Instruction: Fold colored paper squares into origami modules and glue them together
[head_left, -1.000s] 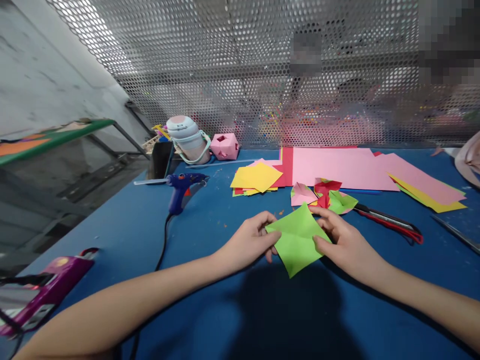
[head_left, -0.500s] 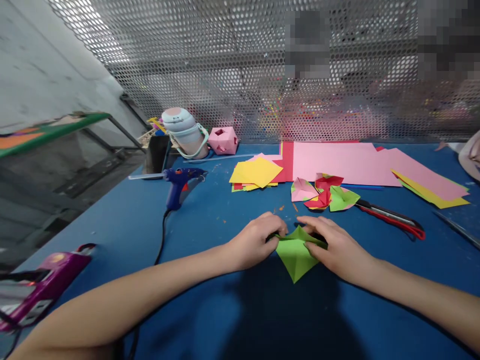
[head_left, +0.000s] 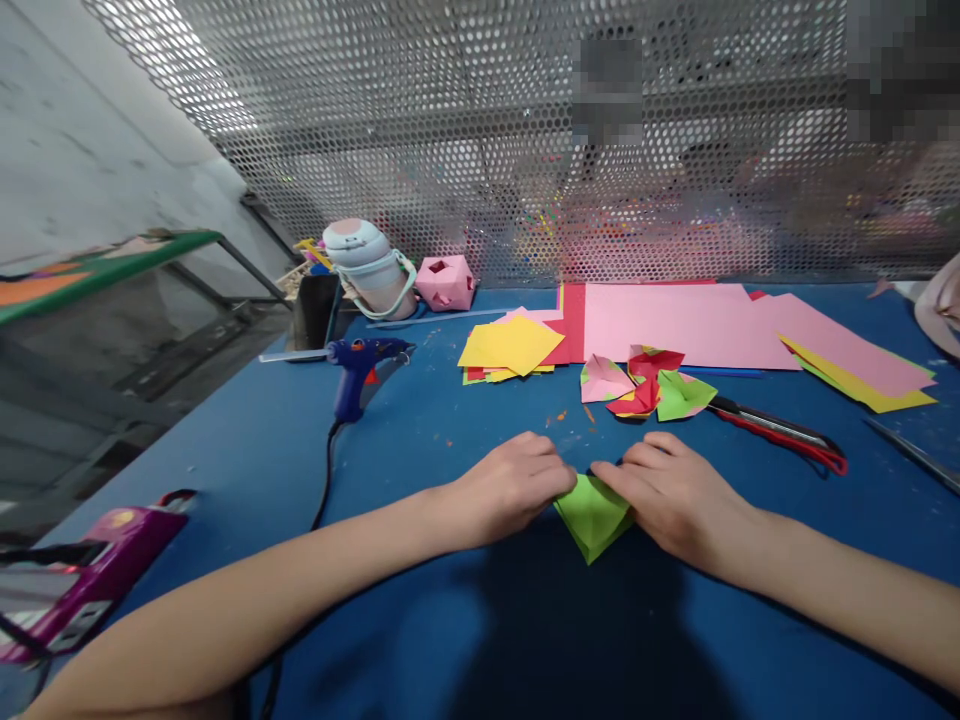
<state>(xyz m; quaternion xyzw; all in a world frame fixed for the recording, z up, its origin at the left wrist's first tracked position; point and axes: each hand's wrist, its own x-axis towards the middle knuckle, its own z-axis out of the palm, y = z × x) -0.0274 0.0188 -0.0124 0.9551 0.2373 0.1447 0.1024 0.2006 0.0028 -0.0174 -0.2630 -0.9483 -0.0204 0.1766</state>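
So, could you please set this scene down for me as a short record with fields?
Surface: blue table, with a perforated metal screen behind it
Paper in hand: green paper, folded, lying on the table, lower corner pointing toward the person
Left hand: fingertips down on the green paper's upper left edge
Right hand: fingertips down on its upper right edge
Left side: blue glue gun with trailing cord; purple tool at the edge
Beyond the hands: yellow squares, pink sheets, folded coloured pieces, red-handled scissors

Forearms, left hand (head_left: 510, 488) and right hand (head_left: 675, 498) are bare
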